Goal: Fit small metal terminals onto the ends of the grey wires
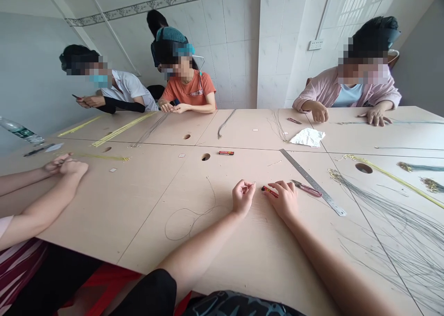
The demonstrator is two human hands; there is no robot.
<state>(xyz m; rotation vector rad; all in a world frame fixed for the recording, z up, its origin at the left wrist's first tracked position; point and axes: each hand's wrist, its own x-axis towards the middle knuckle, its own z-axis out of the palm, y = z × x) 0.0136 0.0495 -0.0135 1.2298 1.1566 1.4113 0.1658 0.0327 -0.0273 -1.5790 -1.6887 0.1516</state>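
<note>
My left hand (pixel 243 197) is closed in a pinch above the table, with something tiny and pale at its fingertips, too small to name. My right hand (pixel 283 198) is beside it, fingers curled over a small red cylinder with a black end (pixel 271 192), which looks like a battery; part of it is hidden under the fingers. A thin dark cord (pixel 187 209) lies in loose loops left of my left hand. Just right of my right hand are pink-handled thread snips (pixel 308 188) and a steel ruler (pixel 312 182).
Bundles of grey-green cords (pixel 391 209) and a yellow cord bundle (pixel 398 177) lie at right. Another red cylinder (pixel 226 153) is ahead, near a round table hole (pixel 206 157). Crumpled white paper (pixel 307 137) lies farther back. Co-workers sit across the table; another person's hands (pixel 67 165) are at left.
</note>
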